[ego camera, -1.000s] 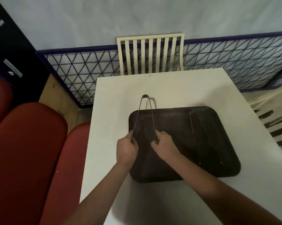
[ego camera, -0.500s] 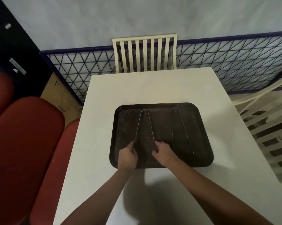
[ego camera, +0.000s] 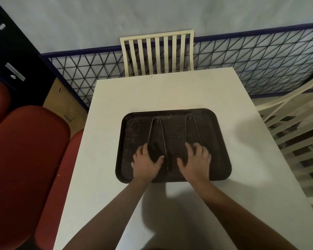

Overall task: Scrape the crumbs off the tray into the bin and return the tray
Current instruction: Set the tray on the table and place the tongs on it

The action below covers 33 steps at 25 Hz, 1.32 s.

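Head view looked down at two bare arms that reached out over a white table (ego camera: 179, 92). On the near part of the table lay a dark tray (ego camera: 218, 141), flat, with its near edge just in front of the wrists. Small pale crumbs (ego camera: 134, 129) dotted the left part of the tray.

Both hands rested on the near half of the tray. Left hand (ego camera: 146, 164) lay with its fingers spread and loose, and the thumb pointed right. It touched the near end of the left tongs (ego camera: 156, 130), but it was hard to tell if it held them. Right hand (ego camera: 195, 160) also lay with its fingers spread apart, over the near end of the right tongs (ego camera: 191, 127). It did not look closed around them.

Both tongs were thin and made of metal. They lay side by side on the tray, with their closed, rounded ends pointing far.

Left of the table stood red padded seats (ego camera: 25, 159). Past the far edge of the table stood a cream chair (ego camera: 157, 55) with a slatted back. Behind it ran a dark wire fence (ego camera: 260, 56) and a pale wall (ego camera: 152, 15).
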{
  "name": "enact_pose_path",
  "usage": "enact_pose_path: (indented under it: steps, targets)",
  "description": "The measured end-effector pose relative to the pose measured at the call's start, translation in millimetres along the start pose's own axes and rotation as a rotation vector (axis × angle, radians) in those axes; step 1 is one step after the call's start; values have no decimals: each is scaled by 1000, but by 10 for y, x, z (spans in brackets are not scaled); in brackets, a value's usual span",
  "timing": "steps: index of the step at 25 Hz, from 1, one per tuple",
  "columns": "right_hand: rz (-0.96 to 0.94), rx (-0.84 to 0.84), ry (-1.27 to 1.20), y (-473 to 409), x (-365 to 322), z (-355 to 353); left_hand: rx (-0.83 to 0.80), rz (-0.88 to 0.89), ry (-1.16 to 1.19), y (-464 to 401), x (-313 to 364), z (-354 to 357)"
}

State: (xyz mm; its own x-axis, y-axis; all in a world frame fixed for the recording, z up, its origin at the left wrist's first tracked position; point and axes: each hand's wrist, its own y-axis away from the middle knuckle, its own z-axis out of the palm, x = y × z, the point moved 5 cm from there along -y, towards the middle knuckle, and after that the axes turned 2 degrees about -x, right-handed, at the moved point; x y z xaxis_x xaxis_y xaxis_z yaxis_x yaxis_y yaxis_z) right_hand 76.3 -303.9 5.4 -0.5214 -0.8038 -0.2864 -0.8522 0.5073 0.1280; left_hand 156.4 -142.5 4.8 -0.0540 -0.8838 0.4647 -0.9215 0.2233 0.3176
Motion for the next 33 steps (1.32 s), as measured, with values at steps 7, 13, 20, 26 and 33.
enact_pose_path:
  steps: [7,13,20,26,33]
  targets:
    - [329,-155,-89,57,338,276,-167,-111,-33,-24,19,255]
    - [317,-140,-214,62,368,267,-140,-96,7,-13,13,259]
    - [272,-130,-251,110,366,278,-108,-96,-17,46,-7,283]
    - [271,-110,-253,164,294,298,-113,-100,-9,21,8,269]
    - [273,-104,-262,207,274,334,-114,-98,-25,50,6,280]
